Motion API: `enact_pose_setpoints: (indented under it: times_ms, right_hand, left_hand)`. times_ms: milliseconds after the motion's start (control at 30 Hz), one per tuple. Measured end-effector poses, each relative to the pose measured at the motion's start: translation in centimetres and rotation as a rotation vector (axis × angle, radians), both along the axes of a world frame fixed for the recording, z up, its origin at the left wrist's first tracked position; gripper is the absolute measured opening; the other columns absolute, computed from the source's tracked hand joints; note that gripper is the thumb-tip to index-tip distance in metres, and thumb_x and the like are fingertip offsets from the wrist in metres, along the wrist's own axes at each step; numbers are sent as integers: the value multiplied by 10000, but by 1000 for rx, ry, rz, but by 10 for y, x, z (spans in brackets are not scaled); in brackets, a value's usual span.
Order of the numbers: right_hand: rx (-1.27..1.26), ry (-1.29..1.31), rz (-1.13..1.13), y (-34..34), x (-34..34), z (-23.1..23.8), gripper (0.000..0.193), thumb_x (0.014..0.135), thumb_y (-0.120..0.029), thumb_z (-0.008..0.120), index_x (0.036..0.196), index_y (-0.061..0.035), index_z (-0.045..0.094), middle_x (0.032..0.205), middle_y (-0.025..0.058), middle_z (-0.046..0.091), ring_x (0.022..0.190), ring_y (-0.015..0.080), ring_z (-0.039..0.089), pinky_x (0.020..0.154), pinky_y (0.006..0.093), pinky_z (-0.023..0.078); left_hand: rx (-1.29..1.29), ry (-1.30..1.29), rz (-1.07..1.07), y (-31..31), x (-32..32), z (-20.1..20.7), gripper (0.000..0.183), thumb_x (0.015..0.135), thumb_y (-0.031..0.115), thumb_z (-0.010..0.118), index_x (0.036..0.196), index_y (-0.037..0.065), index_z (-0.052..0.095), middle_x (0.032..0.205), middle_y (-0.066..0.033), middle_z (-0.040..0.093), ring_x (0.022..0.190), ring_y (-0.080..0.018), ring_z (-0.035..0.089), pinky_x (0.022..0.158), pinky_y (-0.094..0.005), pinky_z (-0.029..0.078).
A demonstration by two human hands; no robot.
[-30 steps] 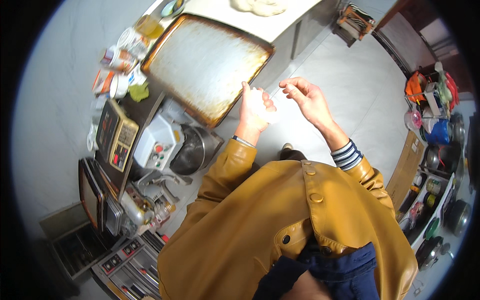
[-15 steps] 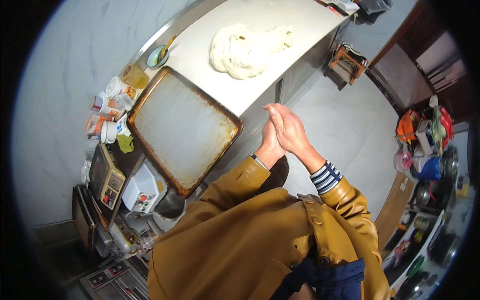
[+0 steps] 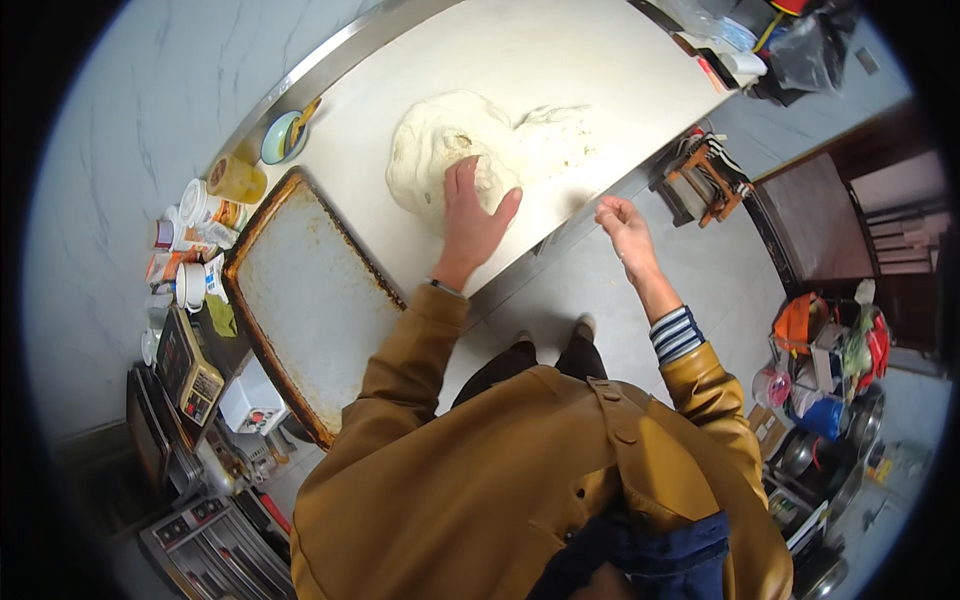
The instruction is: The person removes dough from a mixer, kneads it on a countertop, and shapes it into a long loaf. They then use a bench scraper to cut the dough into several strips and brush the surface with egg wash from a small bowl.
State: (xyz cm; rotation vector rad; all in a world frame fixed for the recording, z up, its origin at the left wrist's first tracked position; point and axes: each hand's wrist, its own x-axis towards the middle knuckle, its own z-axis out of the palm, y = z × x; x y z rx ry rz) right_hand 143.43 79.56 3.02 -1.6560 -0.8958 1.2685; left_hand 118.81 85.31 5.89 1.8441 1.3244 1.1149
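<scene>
Head view, hands: well apart from each other, the left over the worktop, the right out past its front edge
Left hand: the bare left hand (image 3: pixel 473 222), palm down, thumb spread away from the fingers, reaches over the pale dough; whether the fingertips press on it or sit just above cannot be told
Right hand: the bare right hand (image 3: pixel 627 232) has its fingers curled in toward the thumb, above the floor; whether anything is pinched there cannot be told
Dough: the large, rounded, cream-white dough mass (image 3: pixel 425 150) lies on the long white worktop (image 3: pixel 625 75), a lower, rougher lobe reaching out on its right
Tray: the rectangular grey metal baking tray with browned rims (image 3: pixel 315 290) stands left of the left forearm, near the dough but apart from it
Wall side: a small round pale-green bowl (image 3: pixel 277 145) with a yellow-brown handled tool in it, then a squat jar of yellow contents (image 3: pixel 237 179), beyond the tray
Sleeves: tan leather-like jacket (image 3: pixel 490 460), with a navy-and-white striped cuff (image 3: pixel 676 335) at the right wrist
</scene>
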Motion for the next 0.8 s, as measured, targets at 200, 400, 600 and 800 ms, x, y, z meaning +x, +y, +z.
enact_pose_setpoints:
  times_ms: [200,400,600,800]
  right_hand:
    - [533,-844,528,105,38,-21,748,762,-177,783,1427,-120,444,1497,212,372,1366,362,377,1145,456,292]
    - [528,-1106,1104,196,54,-24,1008,679,-266,850,1524,-221,303,1556,200,278,1425,415,261,1161,561,192]
    - [846,-1172,1085,231,57,-76,827,793,-223,693,1521,-233,300,1461,246,365,1296,475,374,1053,614,288]
    - [747,-983,1145,267,55,-95,527,856,-129,552,1376,-207,510,1311,203,496,1052,386,558,844,450,482]
  left_hand:
    - [123,640,-150,15,-27,-38,946,729,284,828,1459,-9,302,1528,-246,259,1388,-438,292,1152,-516,252]
    - [-122,729,135,-26,-2,-30,1040,635,247,894,1494,104,326,1581,-245,152,1450,-474,158,1128,-627,193]
    - [-138,727,306,-6,14,-59,1037,525,307,943,1408,136,427,1533,-269,212,1402,-551,178,1081,-637,287]
    - [-121,638,473,29,8,-78,859,597,186,883,1345,76,474,1392,-220,379,1218,-447,423,999,-498,443]
